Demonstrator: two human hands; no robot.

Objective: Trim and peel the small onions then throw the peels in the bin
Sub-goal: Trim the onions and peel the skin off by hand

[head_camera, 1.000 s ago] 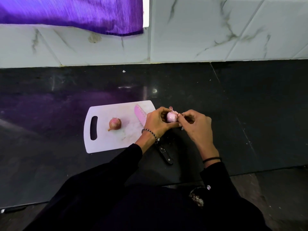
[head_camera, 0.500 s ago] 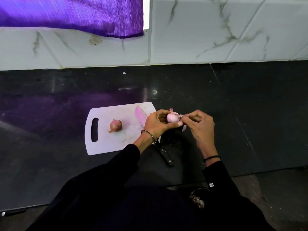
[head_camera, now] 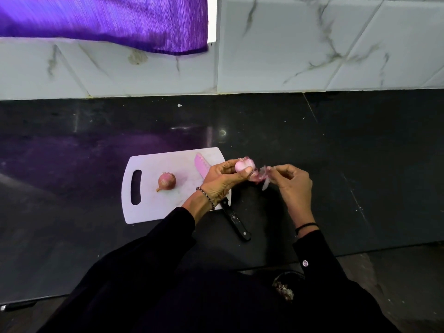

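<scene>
With the left hand [head_camera: 219, 179] gripping the small onion [head_camera: 243, 165] and the right hand [head_camera: 292, 180] pinching the loosened peel [head_camera: 260, 177], pulling steadily along the bulb is probably keeping the skin whole.

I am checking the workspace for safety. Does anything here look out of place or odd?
Only the knife: it lies slantwise across the right side of the cutting board, its black handle off the board on the counter, its blade passing under the left hand that holds the onion. Nothing looks spilled or damaged.

L hand [head_camera: 219, 180] grips onion [head_camera: 243, 166]; R hand [head_camera: 292, 181] pinches peel [head_camera: 260, 178].
</scene>
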